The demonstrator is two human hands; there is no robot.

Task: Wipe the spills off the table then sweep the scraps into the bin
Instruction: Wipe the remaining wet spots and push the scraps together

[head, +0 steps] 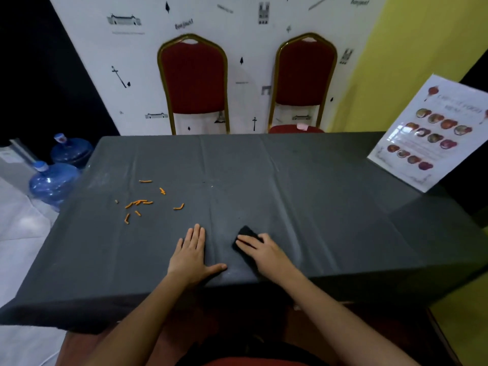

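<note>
The table point(303, 186) is covered with a dark grey cloth. Several orange scraps point(140, 202) lie scattered on its left part. My left hand point(191, 253) rests flat on the cloth near the front edge, fingers together, thumb out, holding nothing. Just to its right, my right hand point(262, 250) presses down on a small black wiping cloth point(244, 235), which sticks out beyond my fingertips. A faint pale smear shows on the tablecloth around the cloth. No bin is in view.
A laminated menu sheet point(425, 133) stands propped at the table's right end. Two red chairs point(194, 83) point(303, 77) stand behind the far edge. Two blue water jugs point(52, 184) sit on the floor to the left.
</note>
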